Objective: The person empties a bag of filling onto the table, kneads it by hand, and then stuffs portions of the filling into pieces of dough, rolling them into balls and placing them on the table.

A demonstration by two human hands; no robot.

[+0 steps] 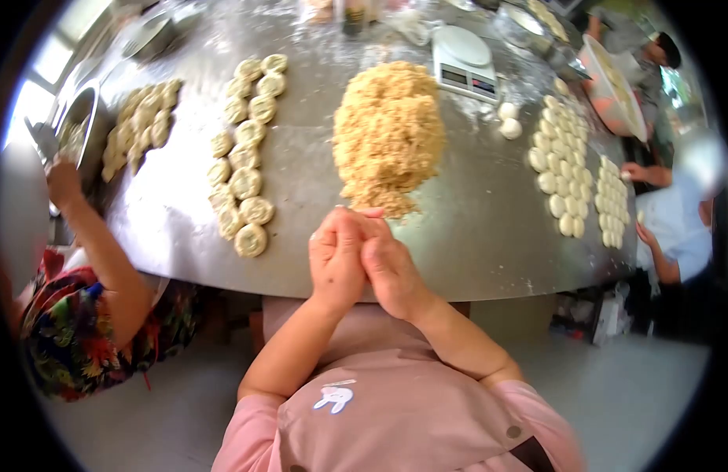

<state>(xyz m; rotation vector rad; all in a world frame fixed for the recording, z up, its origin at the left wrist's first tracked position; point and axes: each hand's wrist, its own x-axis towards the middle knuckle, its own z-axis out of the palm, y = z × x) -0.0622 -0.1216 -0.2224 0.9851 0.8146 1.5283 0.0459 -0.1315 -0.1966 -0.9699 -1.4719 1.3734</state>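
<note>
Indoors, floury metal table (pixel 303 157) beneath hands (pixel 338 256) (pixel 389 269)

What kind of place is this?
Probably a bakery or kitchen where dough is shaped: there's a big metal table with rows of pale dough pieces, a crumbly yellowish heap and a digital scale.

Golden-tan crumbly mixture (pixel 389 118) on the silver-grey worktop (pixel 305 149); creamy-white dough pieces (pixel 546 182) by its right edge. Off the front edge, a mauve-brown apron (pixel 387 409) with white rabbit patch (pixel 333 398), pink sleeves (pixel 244 436); leftward, dark floral clothing (pixel 77 346).
</note>
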